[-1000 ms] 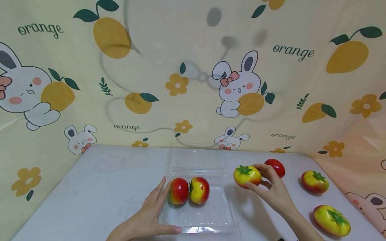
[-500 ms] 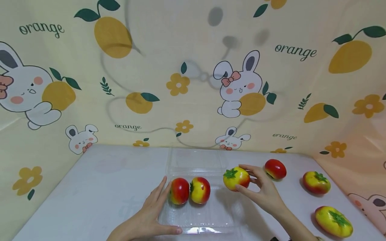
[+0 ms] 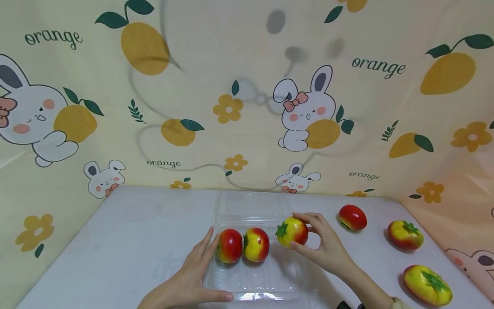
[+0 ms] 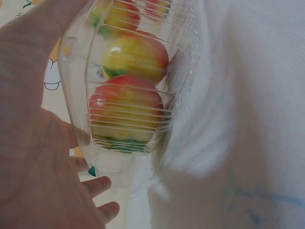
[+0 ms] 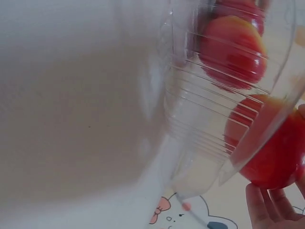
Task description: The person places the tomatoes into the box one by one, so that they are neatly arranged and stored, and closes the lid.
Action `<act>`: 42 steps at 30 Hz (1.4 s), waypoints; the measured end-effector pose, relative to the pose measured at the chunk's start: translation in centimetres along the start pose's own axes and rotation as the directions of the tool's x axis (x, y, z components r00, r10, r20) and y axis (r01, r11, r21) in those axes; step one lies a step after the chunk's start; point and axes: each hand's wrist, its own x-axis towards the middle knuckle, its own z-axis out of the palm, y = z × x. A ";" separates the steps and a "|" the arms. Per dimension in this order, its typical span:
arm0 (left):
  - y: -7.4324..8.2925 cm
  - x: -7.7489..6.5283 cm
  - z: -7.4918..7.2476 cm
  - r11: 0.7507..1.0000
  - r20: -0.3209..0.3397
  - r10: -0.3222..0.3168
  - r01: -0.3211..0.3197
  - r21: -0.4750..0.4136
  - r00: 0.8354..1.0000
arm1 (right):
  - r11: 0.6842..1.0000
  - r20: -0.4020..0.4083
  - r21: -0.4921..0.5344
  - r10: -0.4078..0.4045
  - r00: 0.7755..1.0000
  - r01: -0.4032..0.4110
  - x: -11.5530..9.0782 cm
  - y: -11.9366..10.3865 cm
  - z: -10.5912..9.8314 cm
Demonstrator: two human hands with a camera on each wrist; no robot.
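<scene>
A clear plastic clamshell box (image 3: 266, 281) lies on the table with its lid (image 3: 252, 206) folded back. Two red-and-yellow persimmons, a left one (image 3: 230, 246) and a right one (image 3: 256, 244), sit side by side at the left of its tray. My left hand (image 3: 189, 274) rests against the box's left side, fingers straight, thumb along the front edge. My right hand (image 3: 322, 240) pinches a third persimmon (image 3: 295, 231), green calyx facing left, over the tray's back right part. In the right wrist view the held persimmon (image 5: 274, 157) shows partly through the box wall.
To the right on the white table (image 3: 127, 244) lie three more persimmons: a red one (image 3: 353, 217) at the back, a yellow-red one (image 3: 404, 235), and a yellower one (image 3: 427, 284) nearer the front. A printed cloth (image 3: 200, 86) stands behind the table.
My right hand has carried the persimmon leftward from beside the box to above its right part, and the calyx has turned to the left. My left hand stays put.
</scene>
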 end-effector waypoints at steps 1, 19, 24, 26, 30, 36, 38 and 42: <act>0.0 0.0 0.0 1.000 0.001 0.012 -0.012 0.002 1.000 | 1.000 0.001 0.001 -0.011 1.000 0.011 0.0 0.0 0.1; -0.4 0.0 0.1 0.999 -0.005 0.042 -0.042 0.006 0.999 | 0.993 0.066 -0.029 -0.109 0.992 0.111 0.3 0.9 1.7; -0.3 0.0 0.0 1.000 -0.002 0.026 -0.026 -0.002 1.000 | 0.990 0.064 -0.047 -0.128 0.990 0.131 0.2 1.0 2.1; -0.2 -0.1 0.1 0.999 -0.004 0.036 -0.036 0.000 0.999 | 0.990 0.068 -0.050 -0.131 0.989 0.134 0.1 1.0 2.2; -0.2 -0.3 0.1 0.998 -0.012 0.070 -0.069 0.010 0.998 | 0.991 0.083 -0.053 -0.121 0.989 0.125 0.1 1.0 2.4; -0.2 -0.2 0.0 0.998 -0.012 0.059 -0.059 0.018 0.998 | 0.988 0.119 -0.068 -0.129 0.984 0.138 0.2 1.0 2.4; -0.2 -0.1 0.0 0.999 -0.008 0.051 -0.051 0.014 0.999 | 0.985 0.137 -0.079 -0.142 0.980 0.154 0.3 1.0 2.3; -0.2 -0.1 0.2 1.000 0.001 0.028 -0.028 -0.001 1.000 | 0.983 0.177 -0.092 -0.144 0.974 0.162 0.4 1.0 2.3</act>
